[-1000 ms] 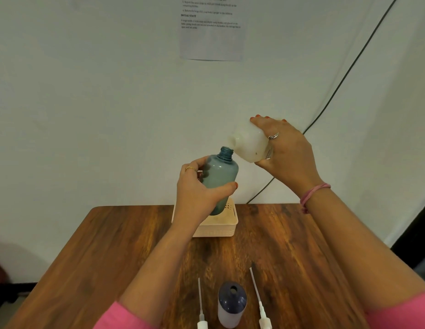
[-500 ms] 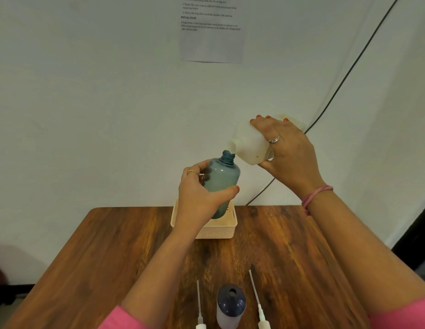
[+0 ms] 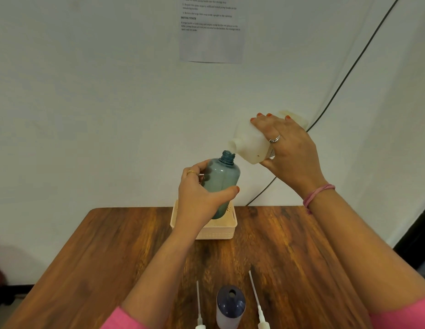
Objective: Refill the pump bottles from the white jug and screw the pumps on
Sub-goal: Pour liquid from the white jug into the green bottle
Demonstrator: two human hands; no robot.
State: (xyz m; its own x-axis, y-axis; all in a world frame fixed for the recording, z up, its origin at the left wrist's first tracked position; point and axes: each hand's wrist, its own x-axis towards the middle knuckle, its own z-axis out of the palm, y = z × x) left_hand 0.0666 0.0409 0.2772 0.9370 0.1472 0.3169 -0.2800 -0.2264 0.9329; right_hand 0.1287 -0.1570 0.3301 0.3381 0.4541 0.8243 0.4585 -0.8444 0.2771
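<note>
White jug (image 3: 250, 143) over translucent teal bottle (image 3: 221, 184)

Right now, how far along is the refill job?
Done: nothing finished that shows. In hand: the left hand grips the teal bottle, open-necked, above the beige basket; the right hand tilts the white jug, spout at its neck. No stream is visible. Left: the dark bottle stands open, and both pumps lie on the table.
</note>
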